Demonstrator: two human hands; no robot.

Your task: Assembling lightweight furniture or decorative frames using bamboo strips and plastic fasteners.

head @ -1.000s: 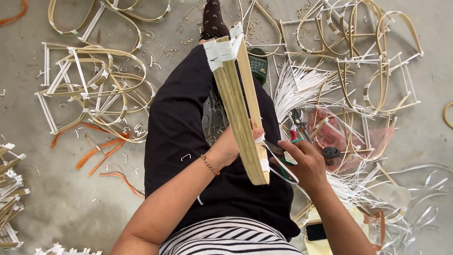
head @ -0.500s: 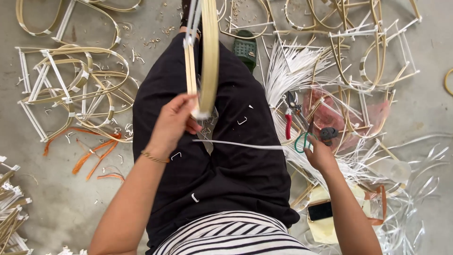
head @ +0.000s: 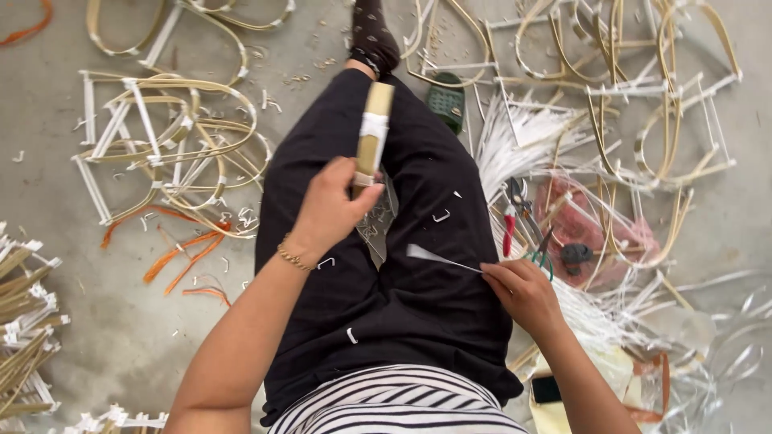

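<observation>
- The left hand point(head: 331, 210) grips a bamboo hoop point(head: 372, 133) seen edge-on, fingers curled around its lower end; the hoop points toward 12 o'clock over the lap and carries a white tape band point(head: 374, 125)
- The right hand point(head: 524, 294) pinches a thin white strip point(head: 441, 257) between thumb and fingers; the strip runs toward 9 o'clock across the black trousers point(head: 402, 305), its free end well apart from the hoop
- A gold bracelet point(head: 291, 257) sits on the left wrist
- The person sits on a grey concrete floor point(head: 48, 201), legs stretched toward 12 o'clock, one dark sock point(head: 371, 36) showing at the top
- Small white offcuts lie on the trousers and on the floor
- At 10 o'clock lies a tangle of finished bamboo frames point(head: 153, 137) bound with white tape; orange strips point(head: 181, 249) lie just beside it
- At 8 o'clock, at the picture's edge, is a stack of taped sticks point(head: 24, 321)
- At 1 to 2 o'clock more bamboo frames point(head: 643, 104) overlap on the floor, with a fan of white strips point(head: 523, 128) near the right knee
- A green sandal point(head: 446, 100) lies just beside the right leg
- Red-handled pliers point(head: 512, 213) and green-handled scissors point(head: 540, 255) lie at 3 o'clock, near the right hand, beside a pink bag point(head: 579, 225)
- Clear plastic strips point(head: 716, 321) pile at 4 o'clock
</observation>
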